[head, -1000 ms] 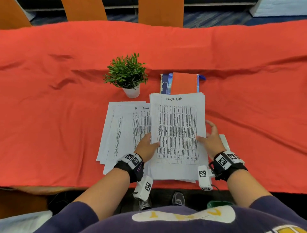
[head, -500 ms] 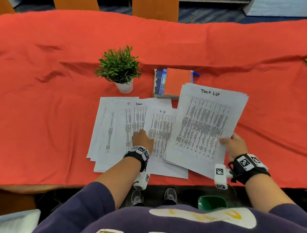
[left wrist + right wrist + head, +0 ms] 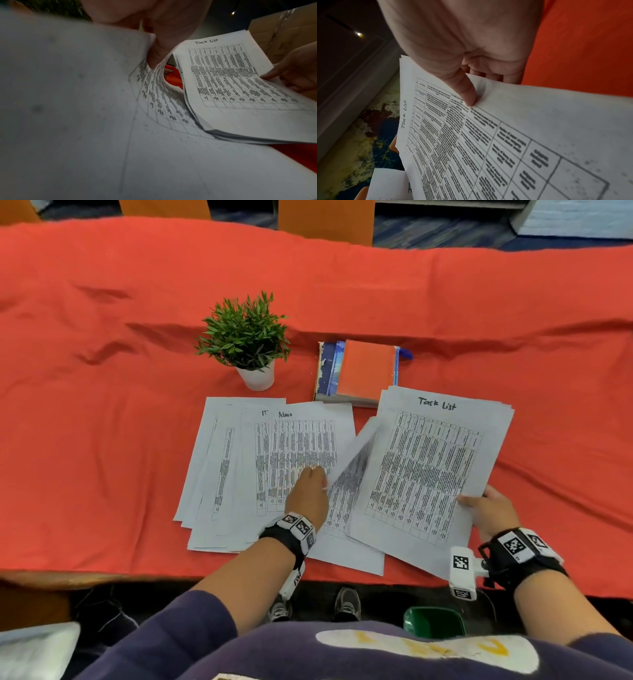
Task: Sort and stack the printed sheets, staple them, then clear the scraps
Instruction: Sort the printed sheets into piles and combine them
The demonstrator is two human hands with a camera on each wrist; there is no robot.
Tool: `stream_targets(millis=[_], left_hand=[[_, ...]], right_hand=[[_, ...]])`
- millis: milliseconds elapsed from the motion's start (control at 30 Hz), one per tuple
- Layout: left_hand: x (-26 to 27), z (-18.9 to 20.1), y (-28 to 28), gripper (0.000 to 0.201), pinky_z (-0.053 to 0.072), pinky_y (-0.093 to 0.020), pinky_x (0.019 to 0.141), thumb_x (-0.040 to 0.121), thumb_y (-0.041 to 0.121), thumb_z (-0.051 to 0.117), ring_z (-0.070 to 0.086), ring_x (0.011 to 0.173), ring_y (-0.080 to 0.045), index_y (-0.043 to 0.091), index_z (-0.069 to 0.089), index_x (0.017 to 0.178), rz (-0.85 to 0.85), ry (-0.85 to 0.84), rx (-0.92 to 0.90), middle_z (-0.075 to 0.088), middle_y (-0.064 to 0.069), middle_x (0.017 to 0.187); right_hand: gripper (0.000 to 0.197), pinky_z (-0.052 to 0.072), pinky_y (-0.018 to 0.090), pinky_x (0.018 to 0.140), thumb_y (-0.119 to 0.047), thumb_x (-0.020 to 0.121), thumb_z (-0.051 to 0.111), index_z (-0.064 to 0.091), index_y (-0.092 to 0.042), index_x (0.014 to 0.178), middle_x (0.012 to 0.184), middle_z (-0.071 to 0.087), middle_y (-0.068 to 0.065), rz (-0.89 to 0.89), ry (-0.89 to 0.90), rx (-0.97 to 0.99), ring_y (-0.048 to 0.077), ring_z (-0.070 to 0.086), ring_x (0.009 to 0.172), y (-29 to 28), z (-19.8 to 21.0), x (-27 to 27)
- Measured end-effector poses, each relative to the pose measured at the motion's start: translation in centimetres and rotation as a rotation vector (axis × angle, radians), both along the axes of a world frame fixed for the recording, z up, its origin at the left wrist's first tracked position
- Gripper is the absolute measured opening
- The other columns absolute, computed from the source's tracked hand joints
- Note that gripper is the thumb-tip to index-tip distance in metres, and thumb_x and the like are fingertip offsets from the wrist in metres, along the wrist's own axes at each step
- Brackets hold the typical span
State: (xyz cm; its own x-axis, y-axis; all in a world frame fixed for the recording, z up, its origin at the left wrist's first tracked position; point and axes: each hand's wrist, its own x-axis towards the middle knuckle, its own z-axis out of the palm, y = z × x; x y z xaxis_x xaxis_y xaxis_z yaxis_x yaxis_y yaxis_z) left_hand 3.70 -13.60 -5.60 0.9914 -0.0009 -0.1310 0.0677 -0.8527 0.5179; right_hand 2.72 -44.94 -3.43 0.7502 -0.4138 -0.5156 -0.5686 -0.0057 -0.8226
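My right hand (image 3: 486, 510) holds the stack of printed sheets headed "Task List" (image 3: 428, 467) by its right edge, tilted over the red tablecloth. In the right wrist view the thumb (image 3: 464, 93) presses on top of the Task List stack (image 3: 488, 135) with the fingers curled beneath. My left hand (image 3: 308, 494) pinches the edge of one loose printed sheet (image 3: 352, 453), which curls upward. In the left wrist view the fingers (image 3: 157, 54) lift that curled sheet (image 3: 154, 86) beside the Task List stack (image 3: 231, 81). More printed sheets (image 3: 233, 467) lie fanned out to the left.
A small potted plant (image 3: 246, 337) stands behind the sheets. Notebooks with an orange cover (image 3: 363, 371) and a blue pen (image 3: 406, 354) lie beside it. A green bin (image 3: 433, 621) sits on the floor under the table's front edge. Orange chairs stand at the far side.
My right hand has carried the Task List stack to the right, off the other sheets. My left hand has moved onto the uncovered sheet and lifted its edge.
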Motion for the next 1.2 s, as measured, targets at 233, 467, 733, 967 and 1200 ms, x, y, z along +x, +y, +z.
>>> stream_targets(millis=[233,467,733,967,1200], left_hand=[[0.7,-1.5,3.1,0.019,0.049,-0.034,0.079,0.093,0.01,0.051,0.053,0.094,-0.023,0.004,0.053,0.111,0.336,0.142,-0.024,0.05,-0.013,0.114],[1.0,-3.6,4.9,0.048,0.042,-0.038,0.101,0.088,0.023,0.063,0.036,0.125,-0.029,0.004,0.045,0.128,0.365,0.321,0.132,0.033,-0.016,0.137],[1.7,-3.6,5.6,0.051,0.045,-0.036,0.098,0.081,0.026,0.07,0.038,0.122,-0.03,0.006,0.049,0.122,0.417,0.357,0.081,0.035,-0.016,0.132],[2.3,-3.8,5.8,0.047,0.051,-0.03,0.087,0.077,0.012,0.073,0.052,0.101,-0.025,0.003,0.05,0.117,0.418,0.376,-0.012,0.034,-0.015,0.127],[3.3,-2.9,6.3,0.053,0.043,-0.039,0.097,0.077,0.026,0.071,0.04,0.12,-0.029,0.013,0.047,0.122,0.463,0.549,0.097,0.042,-0.013,0.129]], right_hand=[[0.041,0.046,0.053,0.099,0.011,0.084,0.058,0.061,-0.005,0.121,0.118,0.065,0.019,-0.004,0.007,0.043,0.037,0.062,0.108,0.9,-0.5,1.0],[0.033,0.048,0.052,0.096,0.01,0.084,0.058,0.062,-0.011,0.109,0.113,0.066,0.019,0.062,0.034,0.045,0.035,0.063,0.1,3.3,-0.1,1.4],[0.031,0.049,0.055,0.096,0.005,0.084,0.059,0.066,-0.022,0.1,0.112,0.069,0.013,0.144,0.04,0.028,0.035,0.065,0.104,4.6,0.5,1.3],[0.033,0.047,0.055,0.098,0.008,0.086,0.057,0.063,-0.025,0.089,0.107,0.067,0.014,0.149,0.025,0.04,0.038,0.063,0.107,5.4,1.4,0.8],[0.035,0.046,0.055,0.1,0.009,0.085,0.057,0.064,-0.025,0.089,0.11,0.067,0.014,0.134,0.023,0.052,0.038,0.062,0.109,5.0,1.5,0.6]])
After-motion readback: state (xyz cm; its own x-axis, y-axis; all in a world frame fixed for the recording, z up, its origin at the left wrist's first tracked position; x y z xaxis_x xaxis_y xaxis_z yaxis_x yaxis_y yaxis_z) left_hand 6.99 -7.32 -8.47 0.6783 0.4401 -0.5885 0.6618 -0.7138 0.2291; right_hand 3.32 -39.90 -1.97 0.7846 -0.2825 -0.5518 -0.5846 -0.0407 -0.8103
